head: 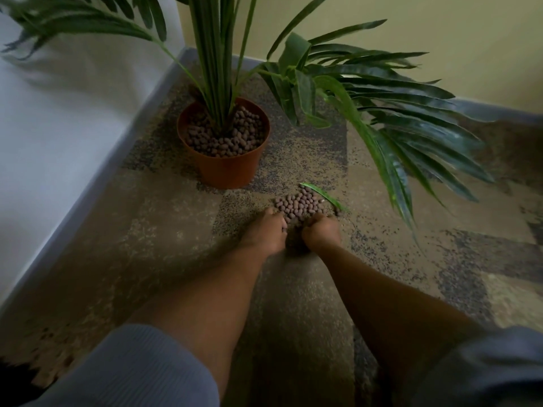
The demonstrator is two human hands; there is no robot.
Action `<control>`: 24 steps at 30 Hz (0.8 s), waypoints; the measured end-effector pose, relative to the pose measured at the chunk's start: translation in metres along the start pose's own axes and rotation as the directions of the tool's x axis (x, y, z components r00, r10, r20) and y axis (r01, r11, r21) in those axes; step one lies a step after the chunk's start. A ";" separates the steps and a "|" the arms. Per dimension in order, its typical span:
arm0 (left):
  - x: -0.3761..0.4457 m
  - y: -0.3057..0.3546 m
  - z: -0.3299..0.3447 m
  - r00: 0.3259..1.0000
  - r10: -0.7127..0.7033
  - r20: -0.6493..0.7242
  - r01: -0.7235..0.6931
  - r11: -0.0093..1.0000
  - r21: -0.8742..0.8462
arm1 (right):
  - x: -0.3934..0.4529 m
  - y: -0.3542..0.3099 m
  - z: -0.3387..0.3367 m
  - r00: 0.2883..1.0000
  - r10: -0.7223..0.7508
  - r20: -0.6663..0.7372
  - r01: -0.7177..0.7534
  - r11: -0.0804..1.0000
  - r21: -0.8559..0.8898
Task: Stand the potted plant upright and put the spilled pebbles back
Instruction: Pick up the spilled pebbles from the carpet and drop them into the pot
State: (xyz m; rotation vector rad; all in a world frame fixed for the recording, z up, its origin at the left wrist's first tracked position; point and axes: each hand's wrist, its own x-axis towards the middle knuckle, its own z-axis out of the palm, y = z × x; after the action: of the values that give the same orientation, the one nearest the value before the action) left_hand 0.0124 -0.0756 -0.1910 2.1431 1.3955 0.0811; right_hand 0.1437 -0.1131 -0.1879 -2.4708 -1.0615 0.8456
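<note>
Two bare hands meet on a patterned carpet [147,230], cupped side by side at the near edge of a small heap of brown pebbles [299,202]. The left hand [264,233] and right hand [320,233] lie knuckles up, fingers curled down into the heap and touching pebbles; whether either hand has closed around any cannot be told, as the fingertips are hidden. A loose green leaf [323,196] lies at the heap's two o'clock edge. The pot [224,148] stands upright on the carpet at about eleven o'clock from the heap, close by but apart from it, more pebbles filling it around the plant's stems [217,83]. Fronds [396,113] arch out toward three o'clock above the floor. Grey sleeves [141,368] are pushed up both forearms. A white wall [58,113] runs along the carpet at nine o'clock, a yellow one [440,39] behind the pot.
</note>
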 end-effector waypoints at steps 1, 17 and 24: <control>0.001 0.001 -0.002 1.000 -0.008 0.004 0.008 1.000 0.004 | 0.000 0.000 0.001 1.000 -0.022 -0.007 0.021 0.999 -0.028; -0.012 -0.022 -0.010 0.918 -0.339 0.205 0.384 0.632 -0.673 | -0.008 -0.003 -0.001 0.986 -0.131 0.108 0.156 0.946 -0.284; -0.033 -0.025 -0.027 0.832 -0.285 0.477 0.432 -0.208 -0.878 | -0.022 -0.012 -0.004 0.914 0.118 0.389 -0.322 0.795 0.514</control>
State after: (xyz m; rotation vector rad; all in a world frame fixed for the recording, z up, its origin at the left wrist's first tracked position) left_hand -0.0326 -0.0848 -0.1724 0.3173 1.1182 0.5886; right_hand 0.1279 -0.1219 -0.1701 -1.9869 -0.4855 1.4629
